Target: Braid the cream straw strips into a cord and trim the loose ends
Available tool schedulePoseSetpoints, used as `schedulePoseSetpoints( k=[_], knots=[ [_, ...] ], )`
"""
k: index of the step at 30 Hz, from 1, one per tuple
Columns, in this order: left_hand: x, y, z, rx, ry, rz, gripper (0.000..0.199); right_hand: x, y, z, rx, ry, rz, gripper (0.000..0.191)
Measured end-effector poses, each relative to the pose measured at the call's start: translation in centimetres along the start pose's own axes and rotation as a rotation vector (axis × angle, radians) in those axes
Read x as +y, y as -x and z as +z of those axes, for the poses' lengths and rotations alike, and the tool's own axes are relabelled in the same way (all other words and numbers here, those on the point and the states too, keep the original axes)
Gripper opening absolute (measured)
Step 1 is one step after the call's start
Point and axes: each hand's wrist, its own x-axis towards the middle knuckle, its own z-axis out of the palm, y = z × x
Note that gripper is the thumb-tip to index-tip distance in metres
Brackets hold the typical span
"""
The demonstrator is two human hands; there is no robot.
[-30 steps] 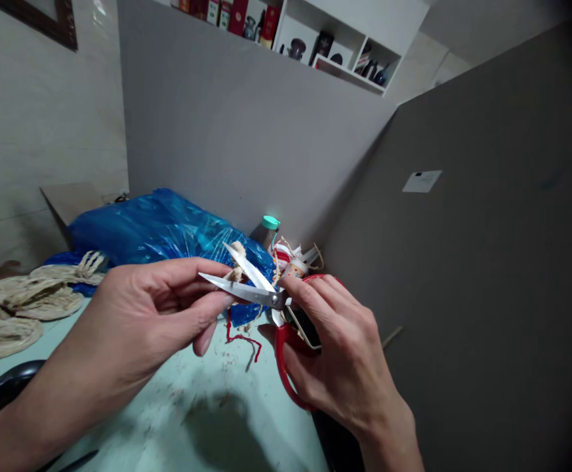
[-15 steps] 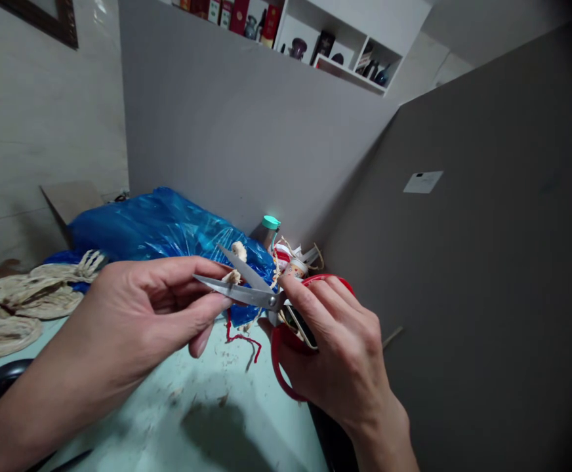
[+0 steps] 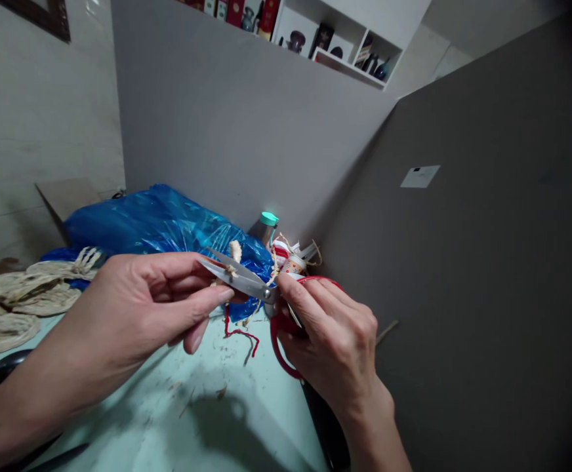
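Note:
My right hand (image 3: 332,334) is wrapped round the red handles of a pair of scissors (image 3: 246,282). Their blades point left, nearly closed across a pale, knobbly, root-like piece (image 3: 235,250). Its upper end sticks up above the blades. My left hand (image 3: 168,295) pinches the piece from the left, thumb and fingertips beside the blade tips; the fingers partly hide it. Beneath the hands, a red string (image 3: 241,333) lies on the pale green tabletop (image 3: 168,406).
A large blue plastic bag (image 3: 143,219) lies behind my left hand, with bundles of pale dried strands (image 3: 10,305) at far left. Behind the scissors stand a bottle with a turquoise lid (image 3: 269,218) and a patterned cup (image 3: 294,264). Grey panels (image 3: 246,131) rise behind and right.
The scissor blades have closed from wide apart to nearly together on the pale piece. My right hand's fingers have drawn in, and the scissors sit slightly higher and further left.

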Motion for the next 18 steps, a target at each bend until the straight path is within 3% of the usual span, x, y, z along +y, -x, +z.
schedulePoseSetpoints(
  k=[6,13,18],
  knots=[
    [-0.1,-0.5,0.4,-0.001,-0.018,-0.007,0.021,0.3,0.8,0.9,-0.028,0.002,0.030,0.027],
    [-0.8,-0.5,0.7,-0.002,0.260,-0.125,0.019,0.6,0.7,1.0,-0.062,-0.034,0.071,0.021],
    [-1.1,-0.3,0.9,0.022,0.177,-0.157,0.020,0.1,0.3,0.7,-0.126,-0.047,0.131,0.024]
  ],
)
